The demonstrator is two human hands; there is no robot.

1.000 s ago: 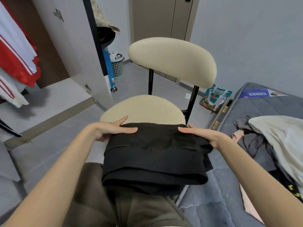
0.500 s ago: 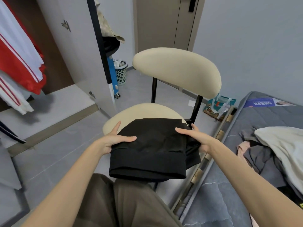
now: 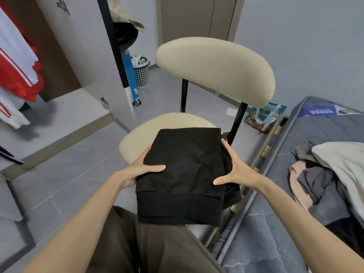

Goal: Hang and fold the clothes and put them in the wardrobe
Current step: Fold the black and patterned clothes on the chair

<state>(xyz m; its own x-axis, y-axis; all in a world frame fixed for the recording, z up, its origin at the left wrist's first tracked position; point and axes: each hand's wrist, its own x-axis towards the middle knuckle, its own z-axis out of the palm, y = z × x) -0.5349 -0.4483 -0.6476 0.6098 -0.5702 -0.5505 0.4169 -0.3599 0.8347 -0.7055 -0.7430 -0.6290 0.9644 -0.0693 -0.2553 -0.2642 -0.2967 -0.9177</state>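
While both arms reach forward in the head view, the folded black garment [image 3: 185,174] sits between the two hands over the front half of the cream chair [image 3: 214,69] seat, its near hem overhanging toward the person's brown trousers [image 3: 157,249]; whether it rests on the seat cannot be told; the left hand [image 3: 137,170] has a pinching grip on the left edge, thumb flat on top, most fingers hidden beneath the cloth; the right hand [image 3: 238,170] has a spread grip, straight fingers pressed along the right edge and thumb laid across the top; the wardrobe [image 3: 78,56] stands open at left with a red and white garment [image 3: 17,62] hanging inside; a pile of clothes [image 3: 325,174] lies on the bed [image 3: 275,243] at right
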